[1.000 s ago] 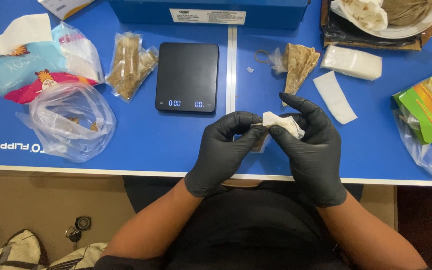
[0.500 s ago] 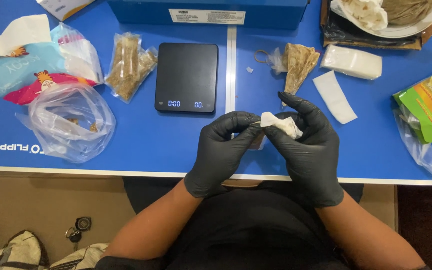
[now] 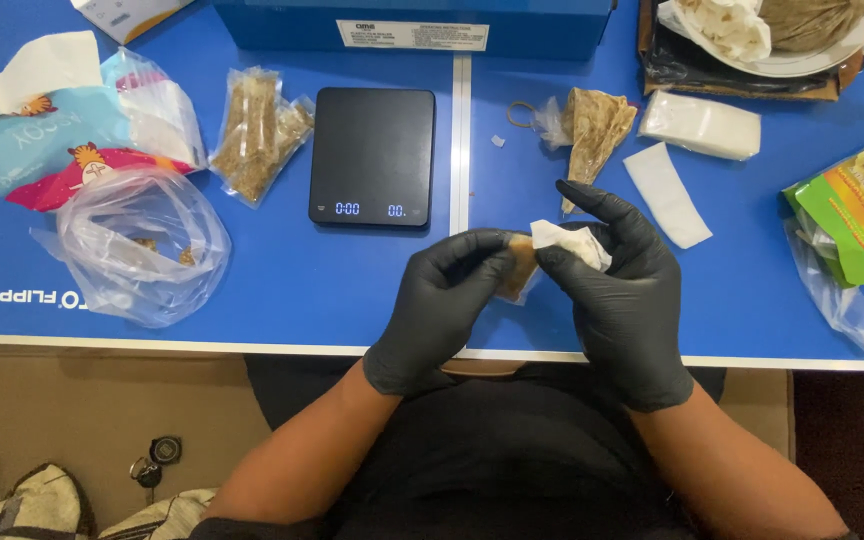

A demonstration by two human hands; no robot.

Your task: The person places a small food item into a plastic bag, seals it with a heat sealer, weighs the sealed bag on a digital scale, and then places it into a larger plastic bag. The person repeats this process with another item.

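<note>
Two gloved hands meet over the near edge of the blue table (image 3: 282, 300), both pinched onto one small white pouch (image 3: 564, 240) with brownish filling showing at its left end. The left hand (image 3: 442, 300) grips that brown end between thumb and fingertips; the right hand (image 3: 624, 300) grips the white end, its forefinger stretched up toward eleven o'clock. The pouch lies between the two sets of fingertips, its long axis running roughly from nine to three o'clock and tilted a little, the white end higher. Neither hand is nearer than the other; each is clamped on its own end, and the pouch hangs just above the table without touching it.

At twelve o'clock from the hands lies a crumpled brown packet (image 3: 594, 125), its narrow end pointing down toward them. A black scale (image 3: 372, 150) sits at eleven o'clock. A flat white sachet (image 3: 666, 194) lies at one o'clock, angled, with a thicker white pack (image 3: 700, 124) beyond it. Well off at nine o'clock rests a clear plastic bag (image 3: 142, 245).
</note>
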